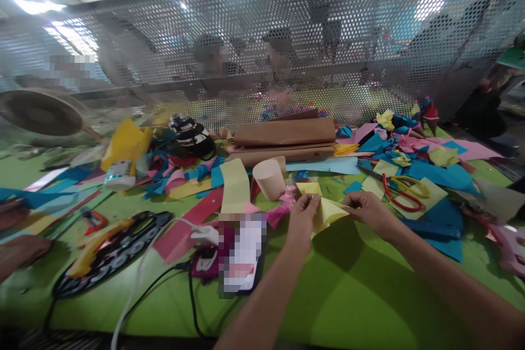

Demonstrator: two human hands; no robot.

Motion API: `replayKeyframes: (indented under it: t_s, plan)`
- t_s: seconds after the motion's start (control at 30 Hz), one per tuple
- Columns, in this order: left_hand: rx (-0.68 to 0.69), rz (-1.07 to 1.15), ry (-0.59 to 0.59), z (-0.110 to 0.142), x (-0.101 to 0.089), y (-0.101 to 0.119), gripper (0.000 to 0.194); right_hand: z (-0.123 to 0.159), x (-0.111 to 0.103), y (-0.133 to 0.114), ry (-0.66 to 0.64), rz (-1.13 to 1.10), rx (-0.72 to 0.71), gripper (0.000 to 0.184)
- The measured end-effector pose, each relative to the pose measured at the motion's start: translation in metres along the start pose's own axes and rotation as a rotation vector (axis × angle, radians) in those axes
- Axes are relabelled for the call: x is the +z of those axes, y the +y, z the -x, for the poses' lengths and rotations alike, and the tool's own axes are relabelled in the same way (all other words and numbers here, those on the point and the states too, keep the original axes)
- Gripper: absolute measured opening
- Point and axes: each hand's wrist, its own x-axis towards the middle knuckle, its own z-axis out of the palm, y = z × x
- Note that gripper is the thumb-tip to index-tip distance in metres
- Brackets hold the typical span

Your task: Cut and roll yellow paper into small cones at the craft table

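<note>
Two bare hands share one piece of pale yellow paper (329, 214); the left hand (304, 209) pinches its left side, the right hand (366, 208) has its fingertips drawn together at its right corner, and the folded sheet sits between them over the green table (369, 295). Just beyond the left hand stands a cream paper roll (267, 179), with a pink scrap (278, 216) close beside that hand; farther out, brown folded paper (283, 134) lies across the way, and a perforated metal screen (340, 71) rises behind it. Left of the left forearm lie a phone (246, 257), mostly blurred out, and a purple adaptor (204, 263) with cables; well beyond these are a yellow glue gun (84, 258) and another person's hand (22, 251). Just right of the right hand lie a red handle (411, 209) and paper scraps (435, 175); a long blue object (435, 229) sits nearer the right forearm.
</note>
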Motion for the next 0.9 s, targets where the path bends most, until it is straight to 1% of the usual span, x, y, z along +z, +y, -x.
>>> replayKeyframes:
  t_s: [0.1,0.17,0.2,0.23,0.3,0.37,0.43,0.5,0.63,0.77,0.9]
  plan:
    - [0.117,-0.2,0.003,0.001,0.0,0.003,0.03,0.0,-0.003,0.001,-0.037,-0.008,-0.014,0.035]
    - [0.211,-0.33,0.013,0.003,-0.001,0.006,0.027,0.0,-0.005,0.001,-0.099,-0.071,-0.015,0.03]
    - [0.252,-0.377,0.016,0.004,-0.001,0.008,0.026,0.0,-0.007,0.001,-0.11,-0.104,-0.021,0.03]
    - [0.288,-0.412,0.019,0.004,-0.001,0.009,0.026,0.001,-0.008,0.0,-0.098,-0.127,-0.035,0.031]
    - [0.346,-0.459,0.027,0.006,-0.001,0.011,0.025,0.003,-0.01,-0.002,-0.011,-0.116,-0.093,0.03]
    - [0.391,-0.489,0.028,0.008,0.0,0.012,0.023,0.005,-0.011,-0.004,0.076,-0.017,-0.188,0.026]
    - [0.419,-0.505,0.017,0.01,0.001,0.012,0.021,0.006,-0.008,-0.005,0.099,0.117,-0.273,0.024]
    - [0.436,-0.519,-0.005,0.013,0.002,0.011,0.019,0.007,-0.003,-0.005,0.08,0.215,-0.308,0.023]
    - [0.425,-0.535,-0.06,0.017,0.005,0.009,0.014,0.007,0.007,0.0,0.055,0.28,-0.299,0.021]
    - [0.33,-0.403,-0.121,0.016,0.007,0.011,0.014,0.008,0.011,0.005,0.051,0.242,-0.281,0.011]
    - [0.264,-0.392,-0.209,0.012,0.006,0.012,0.021,0.009,0.012,0.008,0.07,0.145,-0.258,0.006]
